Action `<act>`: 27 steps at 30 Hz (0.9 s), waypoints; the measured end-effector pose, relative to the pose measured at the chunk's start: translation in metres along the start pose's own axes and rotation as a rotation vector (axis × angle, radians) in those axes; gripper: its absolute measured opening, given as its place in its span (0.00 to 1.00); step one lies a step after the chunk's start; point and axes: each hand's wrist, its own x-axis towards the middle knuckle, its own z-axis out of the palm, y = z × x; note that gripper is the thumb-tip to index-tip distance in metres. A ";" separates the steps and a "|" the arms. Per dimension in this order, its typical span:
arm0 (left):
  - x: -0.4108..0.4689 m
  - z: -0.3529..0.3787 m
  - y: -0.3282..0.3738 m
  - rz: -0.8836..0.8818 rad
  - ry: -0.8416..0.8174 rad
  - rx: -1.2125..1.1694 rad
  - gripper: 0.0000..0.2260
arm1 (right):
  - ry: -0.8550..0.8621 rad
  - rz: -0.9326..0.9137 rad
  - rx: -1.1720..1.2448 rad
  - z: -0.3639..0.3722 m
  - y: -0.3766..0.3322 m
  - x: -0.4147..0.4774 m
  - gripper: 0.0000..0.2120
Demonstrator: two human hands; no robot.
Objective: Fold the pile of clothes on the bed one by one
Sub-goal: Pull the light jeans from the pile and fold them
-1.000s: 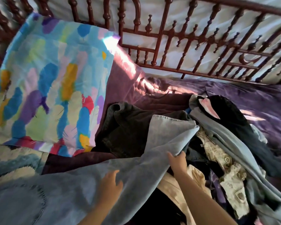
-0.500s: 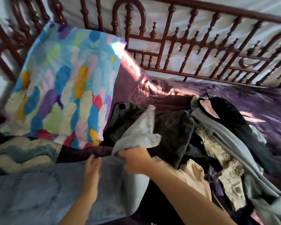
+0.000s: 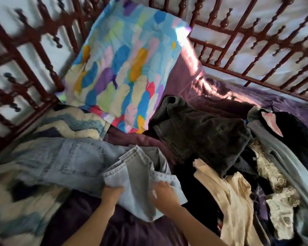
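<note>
Head view: the light blue jeans [image 3: 82, 162] are lying across the near part of the bed, on a purple sheet [image 3: 185, 80] and partly over a wavy blue-and-cream blanket [image 3: 75, 121]. The denim is showing faded and creased, with a stitched back pocket facing up well to the left of the fingers. The long axis is running left to right, the pocket end pointing left and one leg doubling back in a loose bunch between the two hands. The left hand [image 3: 112, 192] is gripping the near fold of that leg, fingers curling under the cloth and hidden by it. The right hand [image 3: 164, 194] is resting on the hem end just beside it; motion blur is preventing a finding on whether its fingers are pinching the fabric. Just to the right of the fingers, the pile of clothes [image 3: 267, 157] is crowding the bed: dark jeans [image 3: 203, 132] are lying beyond the fingers, a cream garment [image 3: 233, 192] is spreading near the right hand, and a pale patterned garment [image 3: 274, 183] is lying further right. A feather-print pillow [image 3: 124, 68] is leaning well beyond the fingers against the red-brown bed frame [image 3: 238, 32].
</note>
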 end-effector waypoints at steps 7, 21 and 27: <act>-0.032 -0.031 0.065 0.453 -0.418 0.229 0.18 | 0.112 0.024 0.340 -0.062 0.010 0.036 0.46; -0.081 -0.046 0.166 0.803 -0.457 0.643 0.06 | 0.386 -0.343 0.021 -0.175 -0.005 -0.011 0.16; -0.114 0.019 0.174 1.102 -0.251 0.434 0.27 | 0.739 0.075 -0.025 -0.225 0.064 -0.114 0.20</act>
